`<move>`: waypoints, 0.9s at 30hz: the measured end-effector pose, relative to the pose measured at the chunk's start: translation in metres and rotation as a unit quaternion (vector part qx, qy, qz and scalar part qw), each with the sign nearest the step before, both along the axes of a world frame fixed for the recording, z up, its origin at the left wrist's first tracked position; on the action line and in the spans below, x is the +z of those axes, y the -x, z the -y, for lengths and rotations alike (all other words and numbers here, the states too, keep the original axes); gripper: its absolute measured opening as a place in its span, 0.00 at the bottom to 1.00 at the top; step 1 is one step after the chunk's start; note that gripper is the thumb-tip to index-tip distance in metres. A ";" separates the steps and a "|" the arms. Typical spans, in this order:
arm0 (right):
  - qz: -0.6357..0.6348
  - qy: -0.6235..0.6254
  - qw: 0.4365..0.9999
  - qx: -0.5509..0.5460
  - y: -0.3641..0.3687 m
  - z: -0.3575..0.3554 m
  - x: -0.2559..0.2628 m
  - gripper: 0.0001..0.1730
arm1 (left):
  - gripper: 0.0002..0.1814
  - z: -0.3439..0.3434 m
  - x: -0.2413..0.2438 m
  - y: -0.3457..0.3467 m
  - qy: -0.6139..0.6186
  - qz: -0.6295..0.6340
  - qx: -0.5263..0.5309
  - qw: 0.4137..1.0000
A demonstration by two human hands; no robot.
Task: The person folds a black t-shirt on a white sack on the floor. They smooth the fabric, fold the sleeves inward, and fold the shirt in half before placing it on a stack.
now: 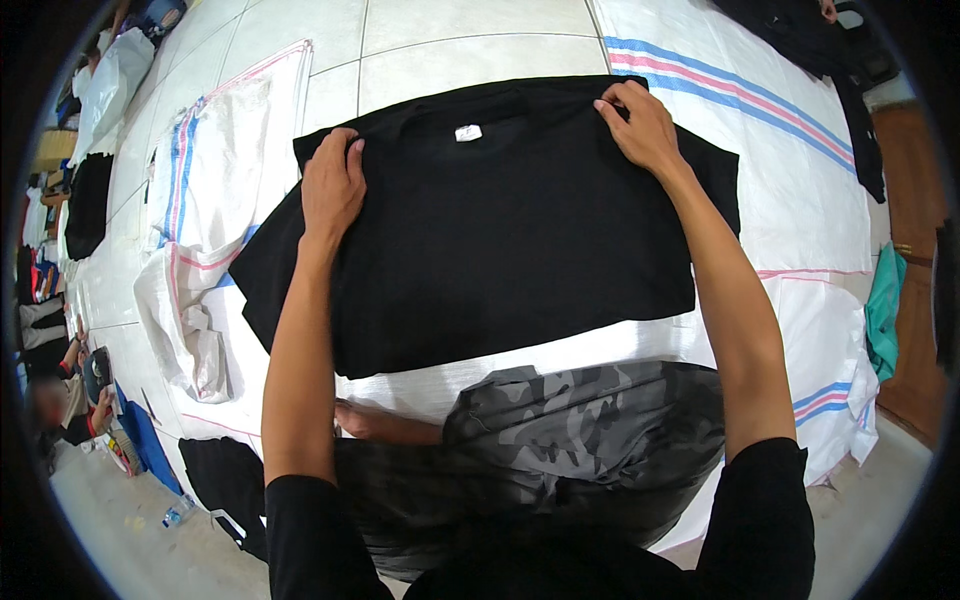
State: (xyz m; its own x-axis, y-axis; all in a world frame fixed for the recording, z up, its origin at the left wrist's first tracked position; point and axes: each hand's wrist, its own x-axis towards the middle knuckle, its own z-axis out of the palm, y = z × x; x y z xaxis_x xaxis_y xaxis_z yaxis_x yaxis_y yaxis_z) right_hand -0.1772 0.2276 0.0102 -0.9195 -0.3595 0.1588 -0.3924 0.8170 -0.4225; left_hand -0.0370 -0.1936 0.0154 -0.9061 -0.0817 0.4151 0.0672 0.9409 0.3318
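A black T-shirt (510, 240) lies spread before me, its neckline and white label (468, 133) at the far side. The lower part of the shirt appears folded under or out of sight. My left hand (333, 184) pinches the fabric near the left shoulder, thumb against fingers. At the opposite shoulder, my right hand (639, 124) grips the far edge of the cloth between thumb and fingers. Both sleeves stick out beyond my hands. Under the shirt is white woven sheeting (525, 349), and my crossed legs in camouflage trousers (570, 427) are close to the near hem.
A crumpled white woven sack (214, 165) with coloured stripes lies left. Striped white sheeting (787, 202) extends right, toward a green cloth (885, 315) and a wooden door (911, 277). Black fabric (221, 480) and a plastic bottle (178, 511) are lower left. Another person (75, 405) sits far left.
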 end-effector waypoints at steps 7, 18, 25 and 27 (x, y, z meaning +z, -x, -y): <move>-0.160 -0.014 0.987 0.022 -0.018 0.046 0.017 0.13 | 0.14 0.003 -0.012 0.011 0.067 0.020 -0.005 0.998; -0.130 0.028 0.974 0.182 -0.066 0.247 0.015 0.10 | 0.15 0.053 0.020 -0.032 0.006 0.154 0.003 0.988; -0.114 -0.011 0.973 0.198 -0.056 0.245 0.014 0.07 | 0.14 0.069 0.018 -0.035 -0.168 0.218 0.068 0.959; -0.092 -0.028 0.973 0.208 -0.048 0.252 0.015 0.09 | 0.15 0.064 0.016 -0.032 -0.168 0.220 0.094 0.956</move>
